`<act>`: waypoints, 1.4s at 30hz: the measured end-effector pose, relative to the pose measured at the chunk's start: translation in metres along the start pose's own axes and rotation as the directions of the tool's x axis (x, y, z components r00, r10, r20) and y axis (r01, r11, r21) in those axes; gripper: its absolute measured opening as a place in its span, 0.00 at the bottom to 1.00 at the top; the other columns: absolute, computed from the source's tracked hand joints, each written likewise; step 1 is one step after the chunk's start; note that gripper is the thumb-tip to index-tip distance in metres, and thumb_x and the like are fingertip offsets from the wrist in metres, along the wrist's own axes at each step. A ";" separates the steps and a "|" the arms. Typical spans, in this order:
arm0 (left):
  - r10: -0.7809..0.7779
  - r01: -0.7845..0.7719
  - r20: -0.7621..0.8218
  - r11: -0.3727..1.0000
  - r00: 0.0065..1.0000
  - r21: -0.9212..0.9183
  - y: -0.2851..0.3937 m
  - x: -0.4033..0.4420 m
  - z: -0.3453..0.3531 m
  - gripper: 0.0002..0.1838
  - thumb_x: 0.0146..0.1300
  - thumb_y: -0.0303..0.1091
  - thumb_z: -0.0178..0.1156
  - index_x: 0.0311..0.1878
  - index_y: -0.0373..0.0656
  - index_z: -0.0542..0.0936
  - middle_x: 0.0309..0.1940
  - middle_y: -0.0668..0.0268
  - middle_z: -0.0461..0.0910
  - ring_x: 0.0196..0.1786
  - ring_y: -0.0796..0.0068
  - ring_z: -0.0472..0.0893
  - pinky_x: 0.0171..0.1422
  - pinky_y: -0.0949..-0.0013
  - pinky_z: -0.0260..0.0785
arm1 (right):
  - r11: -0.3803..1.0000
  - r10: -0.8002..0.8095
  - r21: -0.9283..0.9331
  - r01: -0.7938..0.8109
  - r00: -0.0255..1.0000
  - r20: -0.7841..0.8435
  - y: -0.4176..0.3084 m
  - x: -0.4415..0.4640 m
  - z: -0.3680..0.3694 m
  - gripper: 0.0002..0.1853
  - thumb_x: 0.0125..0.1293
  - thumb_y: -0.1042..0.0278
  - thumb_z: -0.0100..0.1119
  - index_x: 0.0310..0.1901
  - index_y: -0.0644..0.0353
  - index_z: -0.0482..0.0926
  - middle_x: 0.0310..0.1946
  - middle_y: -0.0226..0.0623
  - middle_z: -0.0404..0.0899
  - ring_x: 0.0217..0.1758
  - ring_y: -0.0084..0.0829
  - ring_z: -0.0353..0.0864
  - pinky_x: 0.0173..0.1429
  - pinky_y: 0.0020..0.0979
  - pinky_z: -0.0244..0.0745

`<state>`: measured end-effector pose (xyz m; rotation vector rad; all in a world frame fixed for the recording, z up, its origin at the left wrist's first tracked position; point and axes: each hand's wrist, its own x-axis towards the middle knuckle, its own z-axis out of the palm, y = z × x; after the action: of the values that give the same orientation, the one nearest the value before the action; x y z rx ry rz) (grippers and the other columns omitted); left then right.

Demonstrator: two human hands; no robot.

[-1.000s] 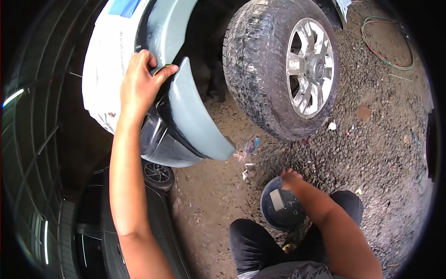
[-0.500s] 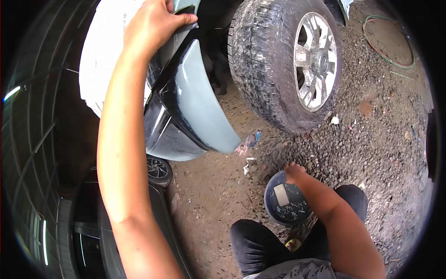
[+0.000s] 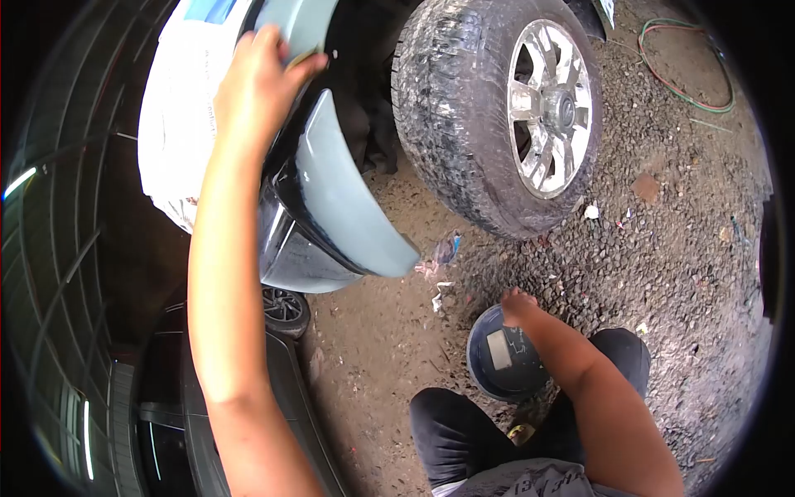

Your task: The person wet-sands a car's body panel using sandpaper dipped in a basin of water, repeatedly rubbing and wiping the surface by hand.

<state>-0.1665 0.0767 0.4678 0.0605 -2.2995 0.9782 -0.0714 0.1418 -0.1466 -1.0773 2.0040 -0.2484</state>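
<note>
My left hand (image 3: 263,83) is up at the edge of a grey-primed car fender (image 3: 300,21), thumb and fingers closed on a thin sheet (image 3: 305,58) that looks like sandpaper. Most of the sheet is hidden behind the fingers. Below the hand, a grey and black bumper corner (image 3: 341,190) juts out beside the wheel. My right hand (image 3: 518,308) is closed on the rim of a dark bucket (image 3: 479,373) between my knees. A pale rectangle (image 3: 499,349) shows inside the bucket; whether it is a block or a reflection is unclear.
A muddy tire with a silver rim (image 3: 451,124) stands right of the bumper. White covering (image 3: 174,116) lies over the car at left. Another dark car (image 3: 240,398) is parked lower left. Litter (image 3: 443,253) and a coiled hose (image 3: 691,108) lie on gravelly ground.
My left hand has moved down along the fender edge with the sheet, its fingers now bent differently. My right hand stays on the bucket rim. The view has shifted slightly.
</note>
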 end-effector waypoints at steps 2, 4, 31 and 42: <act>-0.106 0.108 0.089 0.994 0.990 -0.023 -0.002 -0.031 -0.008 0.29 0.57 0.60 0.73 0.36 0.42 0.73 0.36 0.58 0.79 0.42 0.51 0.82 0.45 0.53 0.73 | 0.999 -0.027 0.027 0.026 0.999 0.023 -0.001 -0.005 -0.003 0.54 0.60 0.56 0.71 0.82 0.60 0.48 0.83 0.57 0.44 0.77 0.60 0.65 0.67 0.61 0.72; -0.128 0.132 0.116 0.991 0.985 -0.025 0.005 -0.025 -0.012 0.29 0.57 0.60 0.73 0.37 0.43 0.74 0.38 0.59 0.79 0.43 0.50 0.83 0.46 0.51 0.74 | 0.998 -0.048 0.033 0.047 0.998 0.036 0.001 -0.008 -0.008 0.52 0.63 0.64 0.64 0.83 0.59 0.44 0.84 0.57 0.41 0.76 0.61 0.65 0.63 0.65 0.72; -0.193 0.192 0.011 0.966 0.981 -0.171 -0.001 0.015 -0.005 0.32 0.54 0.60 0.76 0.31 0.41 0.70 0.28 0.53 0.82 0.34 0.51 0.82 0.42 0.54 0.73 | 0.996 -0.066 -0.066 0.062 0.996 -0.052 0.001 -0.005 0.002 0.40 0.71 0.65 0.57 0.82 0.58 0.53 0.85 0.55 0.39 0.77 0.64 0.62 0.67 0.71 0.66; -0.294 0.315 0.122 0.925 0.948 -0.211 -0.016 -0.017 -0.016 0.31 0.52 0.58 0.77 0.33 0.42 0.71 0.27 0.55 0.81 0.31 0.56 0.79 0.42 0.56 0.73 | 0.999 -0.033 -0.026 0.032 0.999 -0.024 -0.001 -0.011 -0.010 0.43 0.67 0.67 0.59 0.82 0.60 0.52 0.85 0.55 0.38 0.77 0.63 0.62 0.67 0.70 0.66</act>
<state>-0.1399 0.0727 0.4765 0.3617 -2.3754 0.5588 -0.0745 0.1476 -0.1335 -1.1286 2.0175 -0.2553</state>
